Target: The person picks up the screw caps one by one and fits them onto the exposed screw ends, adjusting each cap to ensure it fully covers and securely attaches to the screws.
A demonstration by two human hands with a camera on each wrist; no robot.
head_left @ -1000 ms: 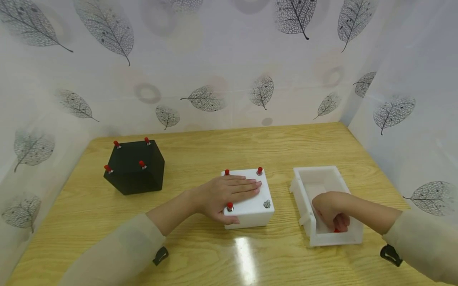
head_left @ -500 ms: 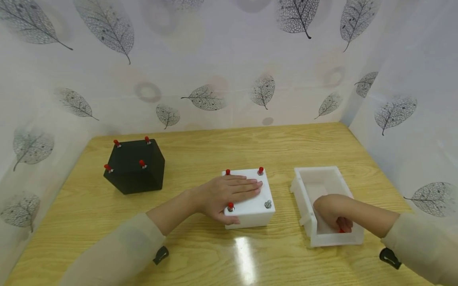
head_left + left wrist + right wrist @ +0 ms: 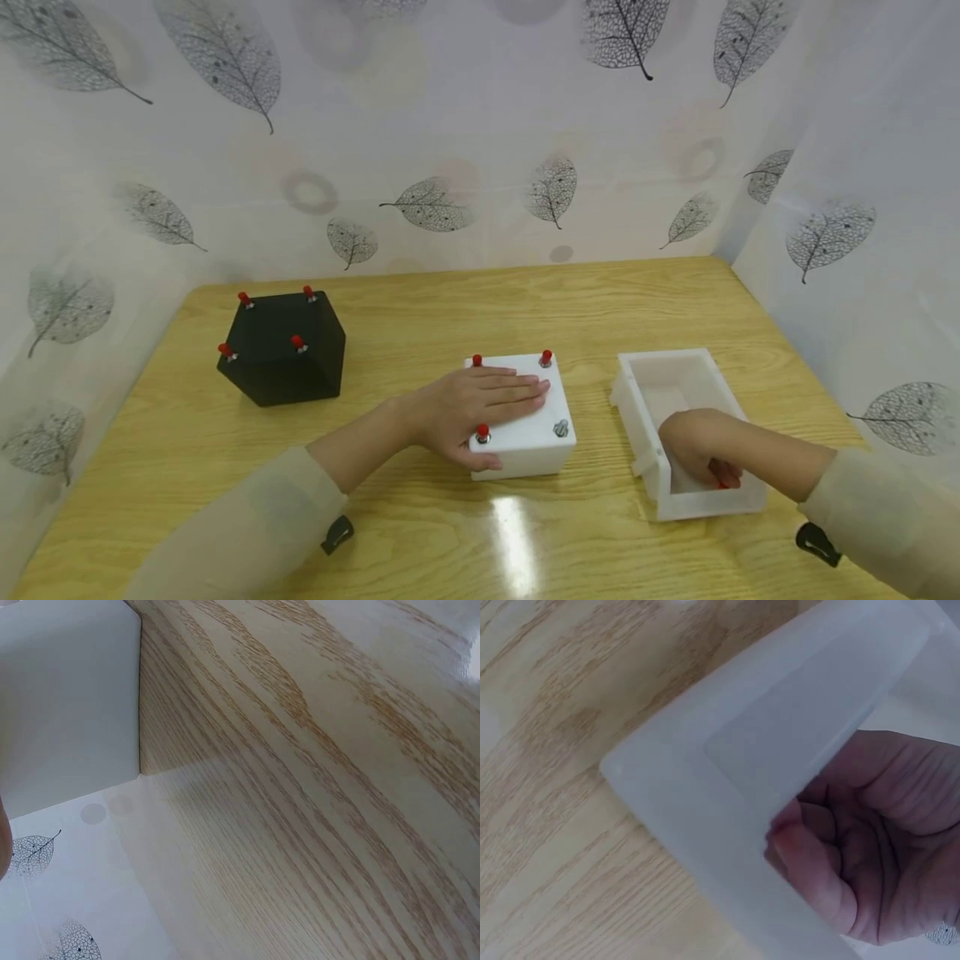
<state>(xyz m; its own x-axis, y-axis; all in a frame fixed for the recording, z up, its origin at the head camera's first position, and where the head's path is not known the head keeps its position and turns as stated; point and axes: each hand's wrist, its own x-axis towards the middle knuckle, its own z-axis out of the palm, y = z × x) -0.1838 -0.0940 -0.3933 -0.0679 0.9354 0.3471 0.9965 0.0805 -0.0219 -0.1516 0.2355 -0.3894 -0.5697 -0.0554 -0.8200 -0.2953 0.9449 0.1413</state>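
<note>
My left hand (image 3: pixel 468 412) lies with straight fingers across the top of a white box (image 3: pixel 536 429), thumb down its near side. Red caps sit on bolts at three corners: a far-left cap (image 3: pixel 477 360), a far-right cap (image 3: pixel 546 358) and a near-left cap (image 3: pixel 483 433). A bare metal bolt (image 3: pixel 561 428) stands at the near-right corner. My right hand (image 3: pixel 701 450) reaches into a white bin (image 3: pixel 712 504), fingers curled at its near end. A red cap (image 3: pixel 722 486) shows at the fingertips, seemingly pinched; the bin wall (image 3: pixel 697 787) hides it in the right wrist view.
At the back left of the wooden table (image 3: pixel 405 317) stands a black box (image 3: pixel 288 358) with red caps at its top corners. A leaf-patterned curtain (image 3: pixel 480 108) encloses the table's back and sides.
My right hand has shifted slightly right inside the bin, and the red at its fingertips has moved along. The bin has slid a little to the right. My left hand stays on the white box.
</note>
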